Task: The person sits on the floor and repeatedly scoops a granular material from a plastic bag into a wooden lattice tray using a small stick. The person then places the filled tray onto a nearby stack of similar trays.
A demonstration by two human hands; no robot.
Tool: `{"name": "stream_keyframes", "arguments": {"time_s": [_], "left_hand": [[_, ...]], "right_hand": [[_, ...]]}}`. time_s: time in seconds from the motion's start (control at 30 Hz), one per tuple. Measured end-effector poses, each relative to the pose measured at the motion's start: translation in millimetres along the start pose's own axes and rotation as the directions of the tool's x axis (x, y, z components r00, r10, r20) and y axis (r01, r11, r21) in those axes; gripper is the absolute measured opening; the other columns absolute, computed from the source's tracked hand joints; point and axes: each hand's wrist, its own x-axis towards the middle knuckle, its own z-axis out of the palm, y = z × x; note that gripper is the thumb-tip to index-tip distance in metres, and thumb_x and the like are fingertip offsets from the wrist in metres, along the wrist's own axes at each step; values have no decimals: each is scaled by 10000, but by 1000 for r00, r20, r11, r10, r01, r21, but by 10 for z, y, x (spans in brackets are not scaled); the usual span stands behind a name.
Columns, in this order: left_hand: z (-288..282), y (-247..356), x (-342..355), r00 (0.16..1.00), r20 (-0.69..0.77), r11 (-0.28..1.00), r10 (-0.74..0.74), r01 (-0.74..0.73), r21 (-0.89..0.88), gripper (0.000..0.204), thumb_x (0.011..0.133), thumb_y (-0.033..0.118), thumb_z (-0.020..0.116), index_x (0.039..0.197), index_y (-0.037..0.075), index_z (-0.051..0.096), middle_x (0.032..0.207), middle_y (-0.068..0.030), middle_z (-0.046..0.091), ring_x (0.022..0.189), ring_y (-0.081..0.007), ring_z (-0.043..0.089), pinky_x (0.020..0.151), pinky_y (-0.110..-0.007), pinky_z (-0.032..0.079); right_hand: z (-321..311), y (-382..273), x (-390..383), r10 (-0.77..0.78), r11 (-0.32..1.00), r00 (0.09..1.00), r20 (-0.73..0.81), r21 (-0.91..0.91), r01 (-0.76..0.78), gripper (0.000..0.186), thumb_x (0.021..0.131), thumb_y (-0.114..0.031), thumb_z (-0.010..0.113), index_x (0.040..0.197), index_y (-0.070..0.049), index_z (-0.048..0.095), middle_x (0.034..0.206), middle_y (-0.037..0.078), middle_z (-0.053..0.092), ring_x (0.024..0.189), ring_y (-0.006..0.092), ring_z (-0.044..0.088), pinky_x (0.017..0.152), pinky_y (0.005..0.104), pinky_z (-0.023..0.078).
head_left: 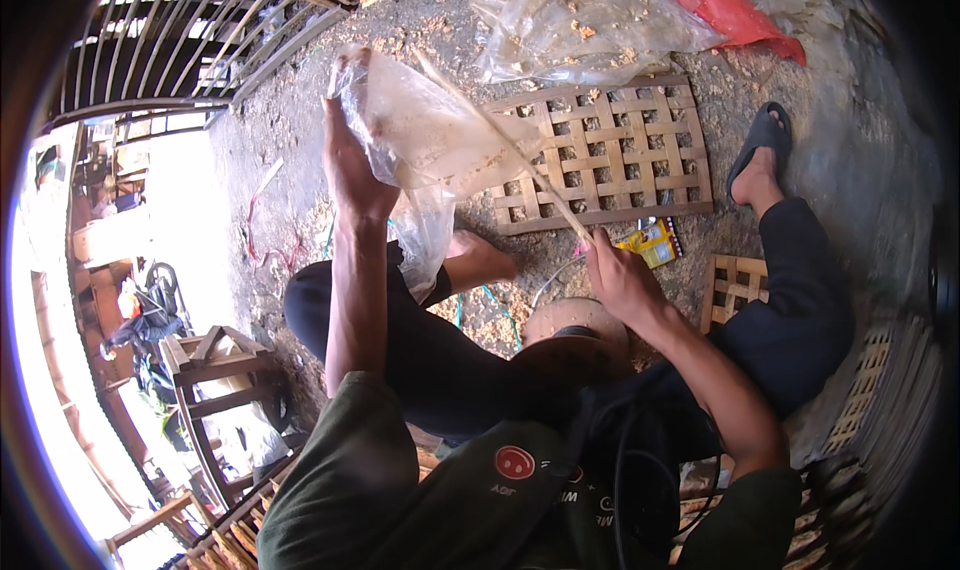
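**Clear bag (440, 135) and thin stick (546, 184) held above floor (285, 155)**

The left hand (358, 165) holds the clear bag in its grip, raised to the left of the woven panel (655, 150). The right hand (625, 285) has its grip around the near end of the thin stick, which slants away leftward, past the bag. Whether they touch, I cannot tell.

Glossy plastic among matt, rough wood

A crinkled, translucent plastic sheet (440, 140) shines on the left; the thin stick (515, 153) beside it looks like matt wood. To the right, a woven panel (612, 155) has dry, unvarnished slats like bamboo. Far off, clear plastic wrap (590, 35) and red plastic film (725, 10) lie wrinkled and glossy. The ground (275, 130) is rough and gritty. Near, the trousers (430, 360) are soft-looking, matt cloth.
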Motion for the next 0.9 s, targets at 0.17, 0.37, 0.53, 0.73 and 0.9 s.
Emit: {"name": "stream_keyframes", "arguments": {"time_s": [0.17, 0.37, 0.53, 0.73, 0.9], "left_hand": [[131, 0, 42, 932, 51, 668, 359, -295, 683, 535, 1102, 408, 306, 1553, 121, 328, 1509, -52, 459, 1250, -186, 542, 961, -249, 502], [91, 133, 156, 972, 64, 808, 228, -225, 544, 625, 1083, 474, 317, 1580, 110, 217, 1585, -128, 333, 1360, -317, 480, 912, -271, 540], [-122, 540, 378, 934, 350, 992, 79, -39, -120, 495, 1118, 346, 225, 1441, 23, 416, 1451, -173, 511, 1301, -293, 551, 1036, -415, 517], [-40, 529, 390, 969, -112, 974, 220, -211, 83, 466, 1120, 337, 241, 1415, 39, 444, 1295, -159, 608, 1121, -236, 637, 918, -373, 571], [85, 430, 300, 952, -102, 936, 287, -256, 242, 458, 1120, 347, 245, 1450, 89, 432, 1351, -135, 568, 1084, -223, 627, 924, -389, 562]], "right_hand": [[-116, 159, 181, 230, 973, 970, -77, -14, -232, 216, 1073, -169, 412, 1019, 2, 532, 594, 167, 593, 486, 359, 620, 400, 453, 475], [-190, -249, 51, -15, 983, 979, -203, 175, 51, 199, 1057, -167, 451, 1085, 5, 549, 759, 199, 671, 667, 415, 673, 550, 466, 527], [-150, -232, -64, -70, 992, 987, -148, 95, 84, 215, 1044, -174, 476, 1070, 30, 537, 747, 237, 672, 633, 405, 680, 521, 458, 537], [86, 235, 55, 202, 975, 979, -17, -93, -203, 215, 1049, -201, 465, 1024, 11, 449, 647, 253, 636, 557, 428, 652, 443, 501, 504], [34, -29, 64, -116, 993, 970, -213, -1, 118, 221, 1065, -201, 432, 1023, 16, 448, 578, 219, 603, 526, 400, 650, 400, 473, 486]]}}
